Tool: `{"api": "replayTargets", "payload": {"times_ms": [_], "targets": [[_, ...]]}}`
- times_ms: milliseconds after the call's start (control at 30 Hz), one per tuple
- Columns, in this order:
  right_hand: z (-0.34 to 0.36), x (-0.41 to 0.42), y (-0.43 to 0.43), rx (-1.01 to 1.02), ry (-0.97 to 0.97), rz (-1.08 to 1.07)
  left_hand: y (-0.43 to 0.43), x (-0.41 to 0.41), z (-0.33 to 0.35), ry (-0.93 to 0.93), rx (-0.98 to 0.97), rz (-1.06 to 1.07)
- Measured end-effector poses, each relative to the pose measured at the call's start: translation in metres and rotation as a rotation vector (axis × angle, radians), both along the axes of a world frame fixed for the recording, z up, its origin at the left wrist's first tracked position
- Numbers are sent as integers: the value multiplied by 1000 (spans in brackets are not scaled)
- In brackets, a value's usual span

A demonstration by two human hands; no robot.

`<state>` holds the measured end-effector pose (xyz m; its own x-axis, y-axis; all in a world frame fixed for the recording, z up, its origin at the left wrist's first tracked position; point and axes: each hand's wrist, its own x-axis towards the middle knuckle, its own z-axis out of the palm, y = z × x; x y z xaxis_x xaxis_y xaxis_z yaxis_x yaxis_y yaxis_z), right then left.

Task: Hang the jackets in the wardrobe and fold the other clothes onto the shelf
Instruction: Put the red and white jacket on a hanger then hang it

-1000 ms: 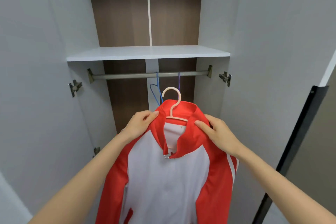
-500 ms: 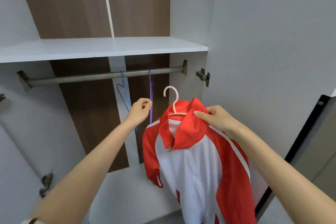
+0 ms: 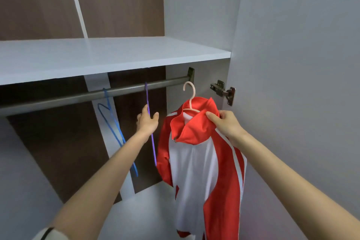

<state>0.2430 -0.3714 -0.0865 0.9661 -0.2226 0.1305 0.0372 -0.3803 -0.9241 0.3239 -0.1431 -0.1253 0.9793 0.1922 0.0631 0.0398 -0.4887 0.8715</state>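
Facing into an open wardrobe [image 3: 194, 15], with a white shelf [image 3: 97, 54] above and a metal rail [image 3: 78, 97] just beneath. Pinching the collar of the red-and-white jacket [image 3: 194, 161] in the right grip [image 3: 228, 124], thumb and fingers closing on the fabric. Carrying it on a cream hanger [image 3: 191, 91], near the right wall, with the hook just beside the rail's right end and not yet over it. Reaching with the left grip [image 3: 147, 121], wide and loosely spread around a purple hanger [image 3: 152, 142] hanging on the rail, beside a blue hanger [image 3: 115, 126]; contact not discernible. Judging progress: nearing completion on this jacket, hooking onto the rail remaining; folding onto the shelf probably not yet begun.
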Motion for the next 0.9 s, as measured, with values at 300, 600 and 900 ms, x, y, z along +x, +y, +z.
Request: {"api": "replayTargets", "payload": {"times_ms": [300, 600, 900], "targets": [[-6, 88, 58, 29, -85, -118, 21, 45, -14, 65, -143, -166], [-30, 131, 92, 61, -54, -102, 38, 51, -27, 69, -111, -195], [-48, 133, 87, 5, 63, -75, 43, 34, -26, 105, -49, -261]]}}
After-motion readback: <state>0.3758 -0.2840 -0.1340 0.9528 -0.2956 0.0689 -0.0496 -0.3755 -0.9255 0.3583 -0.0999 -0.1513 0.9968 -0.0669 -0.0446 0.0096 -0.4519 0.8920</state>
